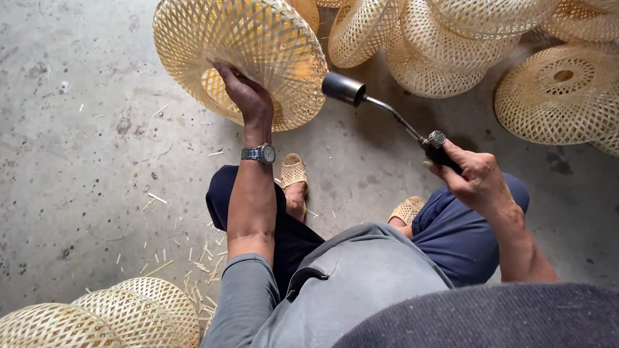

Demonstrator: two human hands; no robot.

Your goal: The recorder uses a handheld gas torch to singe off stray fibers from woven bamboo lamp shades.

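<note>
One camera sits on the person's head and looks straight down, close to the arms, knees and floor [51, 165]

Soft even daylight, faint shadows, sharp focus, slight wide-angle distortion

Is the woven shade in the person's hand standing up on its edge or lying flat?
On its edge. The left hand grips the rim of the woven bamboo shade, tilting its open side toward the torch.

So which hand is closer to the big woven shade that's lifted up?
The left hand: it grips the woven shade at its underside. The right hand is off to the side, holding a torch whose nozzle points at it.
</note>
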